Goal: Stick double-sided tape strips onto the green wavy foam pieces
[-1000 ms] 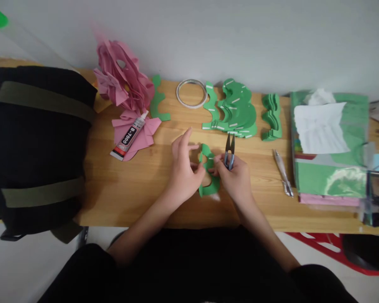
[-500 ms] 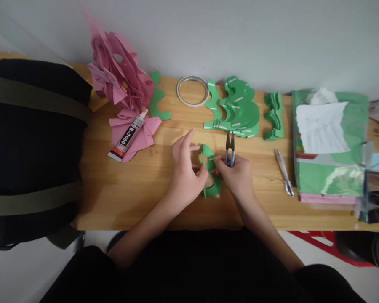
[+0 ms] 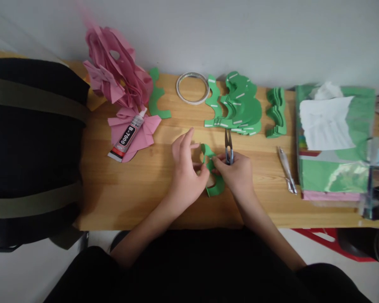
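Both hands meet over a wavy-edged green paper cutout above the table. My left hand pinches its left side between thumb and a finger, the other fingers raised. From the right, my right hand pinches the same cutout with thumb and index finger. Tucked in that right hand are thread snips, blades pointing away from me. Just beyond lies a fanned stack of green cutouts with white strips on them, and a roll of tape sits to its left.
A glue tube lies on folded pink paper at left, beside a black bag. Another green stack, a pen and a plastic packet of green sheets are at right. A wall stands behind the table.
The green cutout has turned slightly in my fingers, its lower part now curving more to the right. The snips have tilted a little. The hands hold nearly the same place.
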`<state>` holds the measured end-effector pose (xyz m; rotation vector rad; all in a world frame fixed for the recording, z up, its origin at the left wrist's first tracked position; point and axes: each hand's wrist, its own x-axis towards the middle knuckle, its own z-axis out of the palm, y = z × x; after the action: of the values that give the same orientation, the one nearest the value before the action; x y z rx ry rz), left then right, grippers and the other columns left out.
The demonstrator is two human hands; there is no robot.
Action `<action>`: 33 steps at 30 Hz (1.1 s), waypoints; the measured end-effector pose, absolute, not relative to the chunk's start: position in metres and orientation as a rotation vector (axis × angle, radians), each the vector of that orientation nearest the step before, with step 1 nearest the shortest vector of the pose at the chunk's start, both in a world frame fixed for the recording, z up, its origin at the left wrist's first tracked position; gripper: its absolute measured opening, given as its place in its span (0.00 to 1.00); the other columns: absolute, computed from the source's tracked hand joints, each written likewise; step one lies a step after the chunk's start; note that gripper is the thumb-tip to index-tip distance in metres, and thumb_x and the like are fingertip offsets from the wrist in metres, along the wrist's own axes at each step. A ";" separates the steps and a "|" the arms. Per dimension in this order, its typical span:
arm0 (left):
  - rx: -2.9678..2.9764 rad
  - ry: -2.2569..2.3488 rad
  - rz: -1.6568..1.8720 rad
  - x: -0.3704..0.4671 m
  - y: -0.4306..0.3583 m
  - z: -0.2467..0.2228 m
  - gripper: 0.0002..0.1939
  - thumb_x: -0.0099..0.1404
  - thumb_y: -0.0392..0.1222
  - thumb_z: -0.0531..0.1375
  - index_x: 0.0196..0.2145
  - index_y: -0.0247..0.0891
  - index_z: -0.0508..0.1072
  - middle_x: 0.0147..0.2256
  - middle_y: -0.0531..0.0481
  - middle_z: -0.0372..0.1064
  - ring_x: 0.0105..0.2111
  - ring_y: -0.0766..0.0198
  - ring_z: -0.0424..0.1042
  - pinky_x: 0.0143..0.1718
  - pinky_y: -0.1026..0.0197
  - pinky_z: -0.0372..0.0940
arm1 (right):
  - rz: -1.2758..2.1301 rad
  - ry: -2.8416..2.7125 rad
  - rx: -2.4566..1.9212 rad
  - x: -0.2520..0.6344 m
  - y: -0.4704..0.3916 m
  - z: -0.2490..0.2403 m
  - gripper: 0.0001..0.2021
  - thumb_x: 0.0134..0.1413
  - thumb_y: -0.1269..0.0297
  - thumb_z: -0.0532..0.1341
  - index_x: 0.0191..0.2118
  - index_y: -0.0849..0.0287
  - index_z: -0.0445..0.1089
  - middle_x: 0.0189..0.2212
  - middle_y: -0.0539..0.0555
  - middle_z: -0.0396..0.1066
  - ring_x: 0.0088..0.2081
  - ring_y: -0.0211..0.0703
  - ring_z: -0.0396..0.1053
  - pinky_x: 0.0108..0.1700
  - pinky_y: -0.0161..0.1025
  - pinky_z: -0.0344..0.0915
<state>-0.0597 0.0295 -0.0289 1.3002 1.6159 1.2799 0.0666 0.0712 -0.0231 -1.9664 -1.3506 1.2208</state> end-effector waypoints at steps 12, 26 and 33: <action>1.344 1.655 1.240 -0.062 0.030 -0.029 0.44 0.55 0.22 0.56 0.64 0.51 0.50 0.60 0.42 0.52 0.53 0.59 0.68 0.32 0.70 0.73 | 0.965 -1.787 -2.077 0.065 0.079 -0.012 0.07 0.48 0.63 0.63 0.23 0.57 0.69 0.19 0.53 0.74 0.22 0.46 0.73 0.25 0.37 0.61; 1.381 1.674 1.250 -0.062 0.030 -0.032 0.44 0.54 0.22 0.55 0.64 0.51 0.51 0.59 0.42 0.53 0.52 0.60 0.69 0.34 0.69 0.73 | 0.618 -2.102 -2.125 0.064 0.073 -0.019 0.09 0.52 0.60 0.61 0.25 0.57 0.70 0.21 0.58 0.75 0.21 0.45 0.69 0.24 0.38 0.55; 1.385 1.684 1.243 -0.062 0.031 -0.035 0.43 0.54 0.23 0.56 0.64 0.50 0.51 0.60 0.41 0.52 0.52 0.60 0.70 0.33 0.69 0.72 | 0.662 -1.945 -2.171 0.065 0.075 -0.020 0.08 0.47 0.59 0.65 0.29 0.57 0.68 0.23 0.58 0.75 0.25 0.51 0.72 0.27 0.40 0.59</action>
<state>-0.0622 0.0306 -0.0352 1.3848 1.6839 1.2431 0.0652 0.0748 -0.0199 -2.1709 -1.9446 0.6618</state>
